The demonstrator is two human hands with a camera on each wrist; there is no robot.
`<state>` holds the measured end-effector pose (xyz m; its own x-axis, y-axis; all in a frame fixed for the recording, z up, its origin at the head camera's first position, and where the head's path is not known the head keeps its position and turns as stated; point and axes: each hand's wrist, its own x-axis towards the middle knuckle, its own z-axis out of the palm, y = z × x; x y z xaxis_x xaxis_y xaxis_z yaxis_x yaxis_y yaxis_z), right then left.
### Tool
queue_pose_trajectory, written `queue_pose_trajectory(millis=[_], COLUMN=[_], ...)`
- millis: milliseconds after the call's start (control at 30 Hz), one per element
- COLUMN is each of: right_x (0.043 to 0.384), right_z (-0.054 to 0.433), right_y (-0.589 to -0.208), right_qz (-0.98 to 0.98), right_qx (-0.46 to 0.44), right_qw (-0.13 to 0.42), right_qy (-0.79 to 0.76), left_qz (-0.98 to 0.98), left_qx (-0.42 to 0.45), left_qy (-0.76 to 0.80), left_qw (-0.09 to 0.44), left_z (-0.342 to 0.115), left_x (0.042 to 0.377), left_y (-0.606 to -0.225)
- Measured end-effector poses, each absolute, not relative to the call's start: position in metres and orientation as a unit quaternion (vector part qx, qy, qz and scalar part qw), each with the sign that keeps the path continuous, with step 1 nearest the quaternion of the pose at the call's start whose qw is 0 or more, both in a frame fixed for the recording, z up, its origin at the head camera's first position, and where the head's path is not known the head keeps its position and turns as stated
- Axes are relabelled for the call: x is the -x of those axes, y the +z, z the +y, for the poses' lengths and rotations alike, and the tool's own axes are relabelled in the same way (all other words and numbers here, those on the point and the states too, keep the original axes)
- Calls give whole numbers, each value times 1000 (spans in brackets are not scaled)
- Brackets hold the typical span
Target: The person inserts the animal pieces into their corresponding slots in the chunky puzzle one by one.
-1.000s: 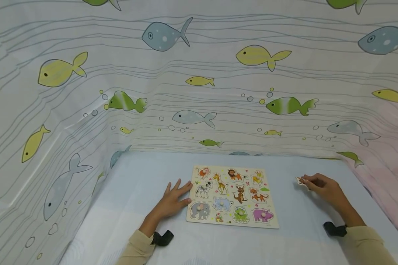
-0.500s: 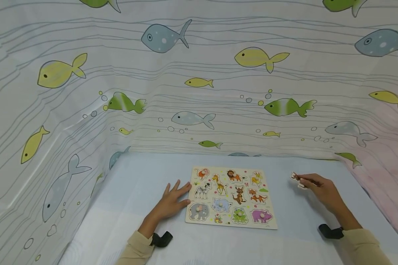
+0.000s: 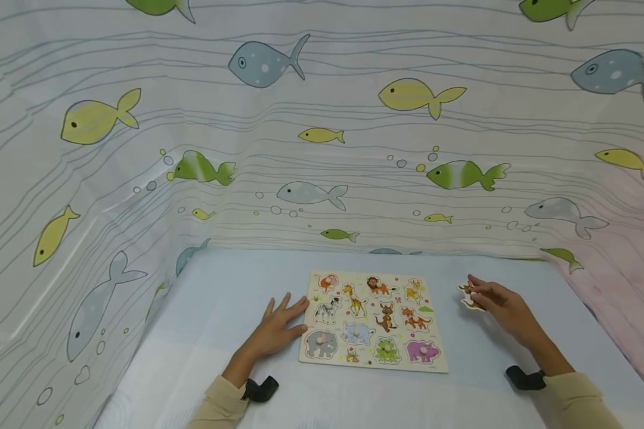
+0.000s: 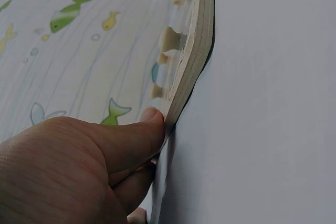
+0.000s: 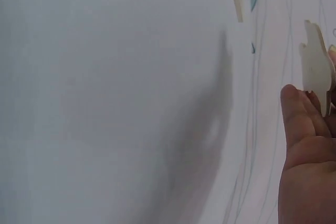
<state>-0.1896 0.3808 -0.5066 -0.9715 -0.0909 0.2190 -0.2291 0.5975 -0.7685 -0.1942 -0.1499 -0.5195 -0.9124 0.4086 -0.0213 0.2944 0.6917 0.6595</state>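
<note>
A wooden knob puzzle board (image 3: 349,358) printed with animals lies flat on the table in the head view. My left hand (image 3: 275,328) rests at its left edge with fingers spread. In the left wrist view, the left thumb (image 4: 131,140) touches the edge of the board (image 4: 195,51). To the right of the board, my right hand (image 3: 507,313) pinches a brown animal puzzle piece (image 3: 468,298) by its middle. The pale back of this puzzle piece (image 5: 316,69) shows in the right wrist view, held up off the table.
Pale knobs (image 4: 170,39) stand up from the board, on pieces such as the elephant (image 3: 322,345), frog (image 3: 387,351) and hippo (image 3: 423,351). A light blue cloth (image 3: 236,280) covers the table. Behind it hangs a fish-printed curtain (image 3: 365,173).
My right hand has moved left toward the board with the puzzle piece, which has turned so more of its face shows. My left hand stays at the board's edge.
</note>
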Motion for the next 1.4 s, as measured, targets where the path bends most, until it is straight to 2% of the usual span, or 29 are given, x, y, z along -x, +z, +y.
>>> queue_pose_trajectory(millis=[267, 833, 1400], right_x=[190, 196, 199], right_z=[357, 288, 246], right_y=[-505, -500, -503], right_qz=[-874, -884, -882], right_qx=[-115, -201, -222], right_qw=[67, 74, 23], right_qy=[467, 415, 415], left_qz=[918, 915, 913], left_qx=[-194, -194, -194], left_qy=[335, 342, 350], left_qw=[84, 89, 83], left_z=[-149, -150, -149], left_x=[195, 195, 194], left_y=[-519, -518, -517])
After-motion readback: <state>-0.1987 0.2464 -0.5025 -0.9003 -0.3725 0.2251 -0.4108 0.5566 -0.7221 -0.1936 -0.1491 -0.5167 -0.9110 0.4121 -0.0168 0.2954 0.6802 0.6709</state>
